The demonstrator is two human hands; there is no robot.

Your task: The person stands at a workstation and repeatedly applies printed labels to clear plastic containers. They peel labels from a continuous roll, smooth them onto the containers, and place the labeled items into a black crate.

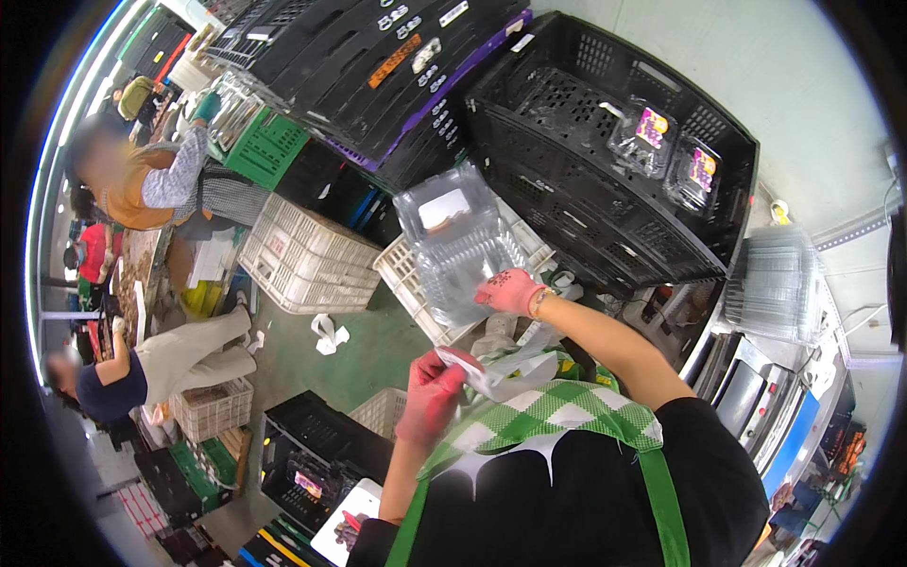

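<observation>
My right hand, in a pink glove, has its fingers closed at the edge of a stack of clear plastic clamshell containers. The stack leans over a white plastic crate, and a white label lies against the upper container. Close to my waist, my left hand, in a red-pink glove, is closed around a crumpled white strip of paper or film. Its fingertips are partly hidden by the strip. A green checked apron covers my front.
Black crates stand stacked ahead; the top right one holds two labelled clear packs. More clear containers are stacked at the right. A white crate, paper scraps and a black crate lie left. Several people work at the far left.
</observation>
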